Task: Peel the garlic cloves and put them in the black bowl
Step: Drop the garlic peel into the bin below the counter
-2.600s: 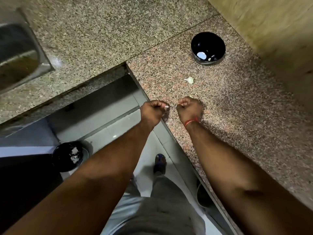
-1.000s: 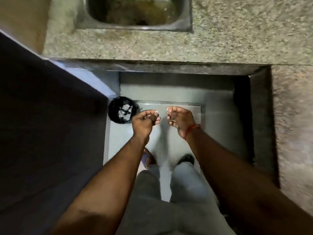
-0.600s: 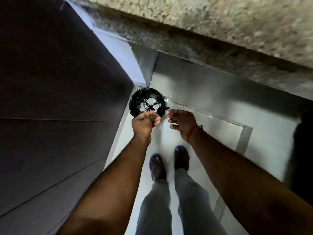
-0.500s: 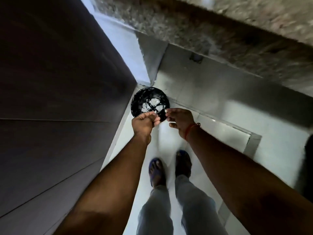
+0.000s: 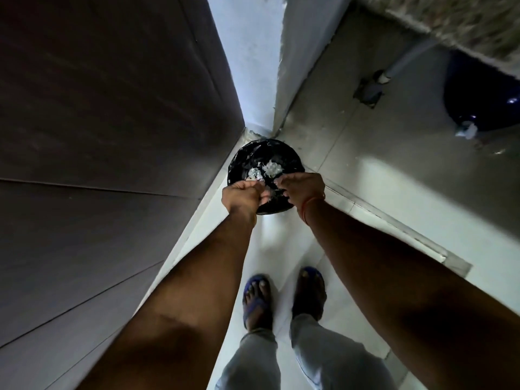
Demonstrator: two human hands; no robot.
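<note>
You've turned from the bench; both hands now hang over the lined bin (image 5: 264,164) on the floor. Left hand (image 5: 243,194) curled, right hand (image 5: 302,190) pinched, contents too small to tell. Likely shedding skins. Black bowl and cloves out of view.

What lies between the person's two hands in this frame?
In the head view, the left hand and right hand are held apart; through the gap shows the black-lined bin with pale scraps inside.
</note>
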